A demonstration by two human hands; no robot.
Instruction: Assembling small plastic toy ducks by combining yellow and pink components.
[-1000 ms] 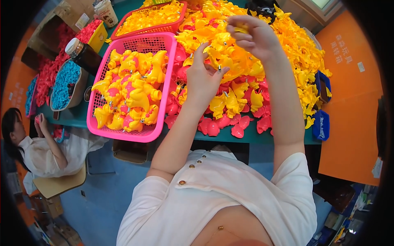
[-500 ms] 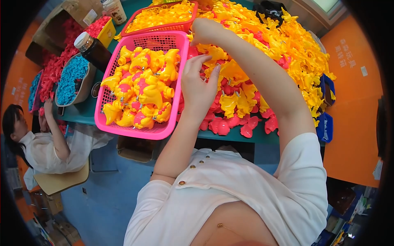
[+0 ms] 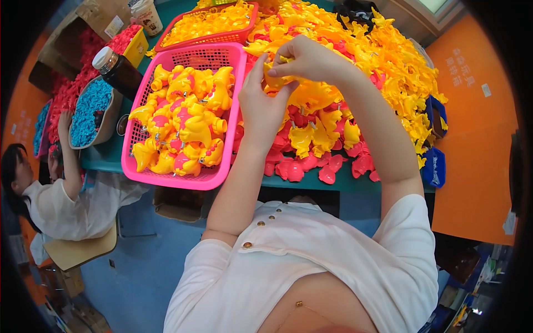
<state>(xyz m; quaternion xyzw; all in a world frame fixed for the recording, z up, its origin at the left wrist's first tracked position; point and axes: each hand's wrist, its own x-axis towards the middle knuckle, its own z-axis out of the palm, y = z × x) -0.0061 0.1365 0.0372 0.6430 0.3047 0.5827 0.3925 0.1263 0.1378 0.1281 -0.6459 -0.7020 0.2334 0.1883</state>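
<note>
My left hand (image 3: 261, 111) is raised over the near side of the heap, fingers closed around a yellow plastic toy part (image 3: 272, 77). From the right my right hand (image 3: 313, 60) meets it, thumb and fingers pinched on the same part; the fingers cover much of it. Beneath and behind both hands spreads a heap of yellow toy shells (image 3: 366, 77). Pink-red shells (image 3: 291, 169) lie along its near edge. Left of my left hand stands a pink basket (image 3: 172, 180) full of yellow-and-pink toy figures (image 3: 191, 122), some with small metal screws or pins showing.
Behind the pink basket is a red basket (image 3: 236, 38) of small yellow parts. A dark bottle (image 3: 119, 72), a cup (image 3: 146, 16) and a tub of blue pieces (image 3: 91, 111) stand left. Blue trays (image 3: 435, 166) sit at the right edge. A co-worker (image 3: 66, 205) sits at far left.
My right hand has drawn back from the far side of the heap toward my left hand. A yellow part is now between both hands. The view has shifted slightly.
</note>
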